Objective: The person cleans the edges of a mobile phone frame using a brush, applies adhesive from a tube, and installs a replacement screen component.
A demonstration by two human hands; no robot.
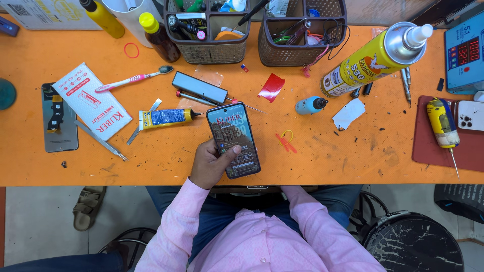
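left hand [209,163] gripping smartphone [233,140], orange table [322,156]

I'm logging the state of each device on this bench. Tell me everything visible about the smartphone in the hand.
The smartphone is a dark slab with rounded corners, its screen lit with a picture and a clock. It lies face up, tilted slightly, low over the orange table. The left hand cups its lower left edge, thumb pressed on the glass. A small red tab sticks out at its top edge.

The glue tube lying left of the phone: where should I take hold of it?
Grip the glue tube across its flat blue-and-yellow body, coming from above. It lies flat, black nozzle pointing right toward the phone in the left hand; its sides are free.
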